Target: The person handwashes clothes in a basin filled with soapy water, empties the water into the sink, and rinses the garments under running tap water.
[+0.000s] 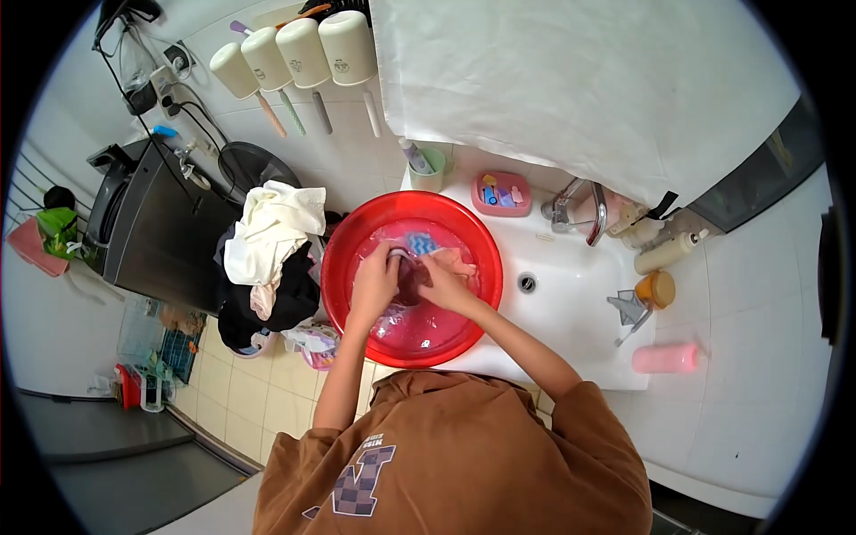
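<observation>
A red basin [334, 294] with water in it stands at the left end of the white sink. Inside it, my left hand [376, 278] pinches the pale edge of a small dark wet garment [410, 278]. On the same garment, from the other side, my right hand [440, 283] has its fingers closed. What kind of garment it is I cannot make out. A blue-and-white patterned cloth [421, 242] and a peach-coloured cloth [456, 262] lie in the water just beyond my hands.
A pile of clothes with a white garment [276, 232] on top is left of the basin. Right of it are the sink [571, 312], a faucet [596, 214], a pink soap box [501, 194] and a pink bottle [667, 358]. Cups [348, 49] hang above.
</observation>
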Tool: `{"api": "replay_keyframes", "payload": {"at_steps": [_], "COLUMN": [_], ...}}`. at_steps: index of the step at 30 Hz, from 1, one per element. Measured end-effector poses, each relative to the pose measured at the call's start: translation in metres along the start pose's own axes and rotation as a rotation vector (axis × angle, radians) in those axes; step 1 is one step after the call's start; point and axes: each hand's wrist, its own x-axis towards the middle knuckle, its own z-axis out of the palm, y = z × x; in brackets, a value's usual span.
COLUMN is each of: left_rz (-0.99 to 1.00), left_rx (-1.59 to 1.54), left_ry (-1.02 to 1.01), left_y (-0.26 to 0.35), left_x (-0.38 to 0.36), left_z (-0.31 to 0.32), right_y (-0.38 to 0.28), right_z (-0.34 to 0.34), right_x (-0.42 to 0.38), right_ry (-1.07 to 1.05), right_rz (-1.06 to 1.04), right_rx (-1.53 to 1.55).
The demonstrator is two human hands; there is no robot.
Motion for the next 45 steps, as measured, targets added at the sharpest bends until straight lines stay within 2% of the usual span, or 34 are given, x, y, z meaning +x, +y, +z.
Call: {"api": "replay_keyframes", "payload": {"at_steps": [1, 3, 4, 5, 7, 8, 9, 11, 12, 13, 15, 16, 17, 19, 20, 21, 23, 24, 25, 26, 27, 28, 29, 32, 33, 34, 35, 37, 39, 40, 41, 42, 43, 45], "left_rz": [0.029, 0.132, 0.123, -0.014, 0.107, 0.092, 0.089, 0.057, 0.114, 0.113, -0.127, -0.169, -0.208, -0.002, 0.033, 0.069, 0.051, 0.062, 0.071, 0.067, 0.039, 0.011, 0.008, -0.052, -0.14, -0.225, -0.224, -0.343, -0.352, -0.33, -0.308, -0.3, -0.297, -0.676], "left_rx": [-0.035, -0.048, -0.079, -0.134, -0.075, -0.103, -0.103, -0.034, -0.014, -0.014, 0.101, 0.097, 0.108, 0.275, 0.335, 0.395, 0.378, 0.508, 0.637, 0.638, 0.778, 0.918, 0.919, 0.912, 0.811, 0.712, 0.716, 0.451, 0.4, 0.341, 0.285, 0.278, 0.284, -0.326], "left_ry": [0.009, 0.056, 0.055, 0.015, 0.068, 0.082, 0.082, 0.055, 0.075, 0.074, -0.011, 0.001, 0.023, 0.08, 0.058, 0.037, -0.098, -0.152, -0.208, -0.206, -0.231, -0.256, -0.252, -0.168, -0.162, -0.156, -0.159, -0.064, -0.042, -0.115, -0.189, -0.154, -0.153, -0.165], "left_y": [0.007, 0.016, 0.024, 0.035, 0.046, 0.05, 0.049, 0.045, 0.037, 0.03, 0.015, -0.001, -0.015, -0.051, -0.073, -0.09, -0.107, -0.109, -0.112, -0.114, -0.113, -0.113, -0.116, -0.123, -0.12, -0.118, -0.12, -0.117, -0.125, -0.141, -0.157, -0.151, -0.145, -0.129], "left_x": [0.0, 0.0, -0.001, -0.003, -0.005, -0.007, -0.009, -0.011, -0.01, -0.01, -0.008, -0.007, -0.005, 0.0, 0.002, 0.004, 0.002, -0.002, -0.008, -0.012, -0.015, -0.018, -0.021, -0.026, -0.027, -0.027, -0.026, -0.024, -0.024, -0.022, -0.022, -0.021, -0.018, -0.016], "left_z": [-0.006, -0.015, -0.021, -0.029, -0.041, -0.045, -0.048, -0.053, -0.051, -0.049, -0.043, -0.035, -0.027, -0.011, -0.002, 0.006, 0.021, 0.025, 0.03, 0.034, 0.037, 0.039, 0.041, 0.047, 0.046, 0.045, 0.043, 0.038, 0.034, 0.033, 0.034, 0.031, 0.026, 0.018], "right_y": [-0.007, -0.022, -0.027, -0.03, -0.032, -0.03, -0.032, -0.035, -0.038, -0.032, -0.01, -0.003, 0.003, 0.015, 0.011, 0.028, 0.022, 0.024, 0.029, 0.034, 0.041, 0.046, 0.048, 0.035, 0.038, 0.041, 0.045, 0.044, 0.044, 0.048, 0.051, 0.049, 0.046, 0.042], "right_z": [-0.006, -0.018, -0.022, -0.027, -0.037, -0.04, -0.045, -0.053, -0.055, -0.051, -0.036, -0.029, -0.018, -0.001, 0.008, 0.023, 0.04, 0.046, 0.048, 0.047, 0.044, 0.035, 0.03, 0.026, 0.028, 0.03, 0.03, 0.026, 0.03, 0.033, 0.036, 0.036, 0.033, 0.024], "right_x": [0.003, 0.011, 0.013, 0.016, 0.021, 0.024, 0.026, 0.027, 0.026, 0.025, 0.026, 0.027, 0.026, 0.024, 0.021, 0.022, 0.009, 0.006, 0.007, 0.008, 0.011, 0.016, 0.02, 0.024, 0.022, 0.02, 0.017, 0.012, 0.014, 0.018, 0.025, 0.031, 0.036, 0.041], "right_ry": [-0.003, -0.042, 0.039, 0.035, 0.074, 0.127, 0.125, 0.17, 0.203, 0.203, 0.027, -0.03, 0.046, 0.019, 0.082, 0.01, -0.002, -0.156, -0.16, -0.18, -0.199, -0.162, -0.163, 0.0, -0.001, -0.117, -0.233, -0.234, -0.011, -0.012, -0.127, -0.235, -0.23, -0.115], "right_rz": [-0.001, 0.287, 0.171, 0.168, 0.202, 0.057, 0.059, -0.195, -0.291, -0.29, 0.057, 0.077, 0.085, 0.069, 0.004, 0.007, -0.169, -0.214, -0.216, -0.374, -0.534, -0.547, -0.552, -0.2, -0.201, -0.369, -0.532, -0.553, -0.339, -0.337, -0.13, 0.073, 0.07, 0.228], "right_rx": [0.001, 0.187, 0.214, 0.217, 0.336, 0.443, 0.444, 0.262, 0.162, 0.162, 0.423, 0.452, 0.318, 0.078, -0.026, -0.24, -0.722, -0.85, -0.848, -0.893, -0.935, -0.88, -0.879, -0.974, -0.97, -0.908, -0.839, -0.842, -0.866, -0.866, -0.639, -0.404, -0.4, -0.079]}}
